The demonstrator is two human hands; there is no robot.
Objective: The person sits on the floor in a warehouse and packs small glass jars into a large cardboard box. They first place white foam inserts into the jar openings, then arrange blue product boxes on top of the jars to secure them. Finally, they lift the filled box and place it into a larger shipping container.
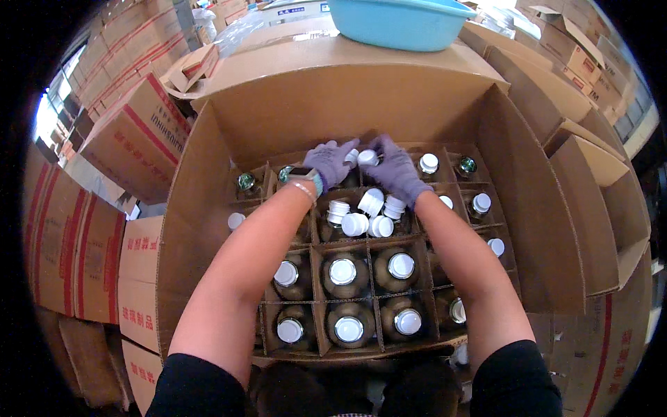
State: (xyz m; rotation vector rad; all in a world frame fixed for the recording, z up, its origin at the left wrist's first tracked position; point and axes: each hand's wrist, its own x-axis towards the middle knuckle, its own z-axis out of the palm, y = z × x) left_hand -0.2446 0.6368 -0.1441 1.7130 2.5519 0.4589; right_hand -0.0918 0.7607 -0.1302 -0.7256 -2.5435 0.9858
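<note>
My left hand (331, 162), in a grey-purple glove, closes on a white bottle cap (352, 156) at the far row of the carton. Right beside it, my gloved right hand (396, 169) pinches another white cap (368, 158). The bottle necks below the fingers are hidden. A heap of loose white caps (355, 224) lies in the middle, just nearer than my hands. Glass bottles stand upright in cardboard compartments; many wear white caps, such as a capped bottle (342, 272) near the front. An uncapped bottle (245, 181) shows at far left and an open neck (467, 165) at far right.
The tall walls of the open carton (333, 101) surround the bottles. Beyond the far wall a blue basin (403, 24) rests on cardboard. Closed cartons (139, 135) are stacked at left, and open cartons (590, 201) stand along the right.
</note>
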